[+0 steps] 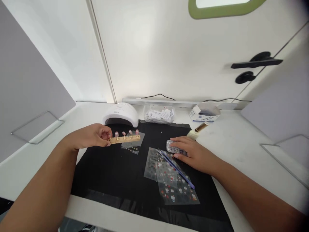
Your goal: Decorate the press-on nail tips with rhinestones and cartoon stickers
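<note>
My left hand (102,135) pinches one end of a wooden nail tip stand (125,139), held over the black mat. Several pink press-on nails (117,134) stand upright along it on gold-coloured posts. Over on the right, my right hand (185,148) grips a small clear compartment box (170,146), thumb on the near side and fingers across the top; part of the box is hidden beneath them. Blue tweezers (178,169) lie across clear sticker sheets (177,196) in front of that hand. Another sticker sheet (131,149) is partly behind the stand.
Along the back are a white nail lamp (122,112), a clear tub (159,115) of paper packets and an opened white carton (204,113). A bottle with a gold cap (196,131) stands just beyond my right hand. The black mat (106,174) covers the middle of the white table (231,141).
</note>
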A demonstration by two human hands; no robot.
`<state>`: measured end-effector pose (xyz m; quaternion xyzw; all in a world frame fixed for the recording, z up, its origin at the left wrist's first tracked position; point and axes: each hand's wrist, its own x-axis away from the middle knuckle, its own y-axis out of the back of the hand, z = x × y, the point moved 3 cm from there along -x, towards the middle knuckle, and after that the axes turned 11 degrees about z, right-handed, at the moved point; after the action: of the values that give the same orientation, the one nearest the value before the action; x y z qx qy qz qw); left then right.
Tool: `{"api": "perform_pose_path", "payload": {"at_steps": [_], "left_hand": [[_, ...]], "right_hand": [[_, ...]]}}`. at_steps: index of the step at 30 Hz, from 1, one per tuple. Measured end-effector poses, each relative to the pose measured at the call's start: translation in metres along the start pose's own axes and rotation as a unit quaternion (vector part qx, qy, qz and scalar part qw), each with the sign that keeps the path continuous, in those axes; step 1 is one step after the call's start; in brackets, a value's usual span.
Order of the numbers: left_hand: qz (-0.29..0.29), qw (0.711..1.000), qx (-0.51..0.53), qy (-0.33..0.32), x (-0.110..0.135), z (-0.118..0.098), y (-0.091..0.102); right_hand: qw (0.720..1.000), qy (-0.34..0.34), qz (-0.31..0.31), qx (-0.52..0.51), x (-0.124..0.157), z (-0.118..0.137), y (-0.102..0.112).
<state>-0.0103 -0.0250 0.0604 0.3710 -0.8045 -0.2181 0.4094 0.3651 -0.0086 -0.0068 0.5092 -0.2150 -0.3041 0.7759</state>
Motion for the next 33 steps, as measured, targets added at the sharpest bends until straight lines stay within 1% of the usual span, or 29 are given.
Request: {"api": "perform_pose_path", "payload": {"at_steps": [2,6,8,11,14,19,22,27,33], "left_hand": [[0.029,0.999,-0.020,-0.013,-0.004,-0.013,-0.010],[0.065,0.994,-0.086,0.000,-0.011,-0.034,-0.028],[0.076,0.992,-0.102,0.004,-0.014,-0.041,-0.033],[0.095,0.989,-0.114,-0.008,-0.017,-0.047,-0.039],[0.109,0.984,-0.139,-0.012,-0.022,-0.049,-0.044],[0.123,0.968,-0.214,0.041,-0.030,-0.047,-0.050],[0.130,0.960,-0.243,0.054,-0.032,-0.047,-0.053],[0.143,0.957,-0.245,0.058,-0.031,-0.051,-0.055],[0.140,0.965,-0.218,0.043,-0.032,-0.049,-0.054]], "right_hand": [[1.000,0.003,0.002,0.003,0.001,0.000,0.001],[1.000,0.011,0.004,0.013,0.002,-0.002,0.001],[1.000,0.014,0.003,0.013,0.002,-0.003,0.000],[1.000,0.016,0.003,0.011,0.002,-0.003,0.000],[1.000,0.013,0.003,0.012,0.002,-0.002,0.000],[1.000,0.017,0.002,0.019,0.003,-0.002,0.000],[1.000,0.017,0.007,0.023,0.003,-0.001,0.001],[0.999,0.017,0.010,0.031,0.003,0.000,0.002],[0.999,0.022,0.005,0.038,0.003,-0.003,-0.001]]}}
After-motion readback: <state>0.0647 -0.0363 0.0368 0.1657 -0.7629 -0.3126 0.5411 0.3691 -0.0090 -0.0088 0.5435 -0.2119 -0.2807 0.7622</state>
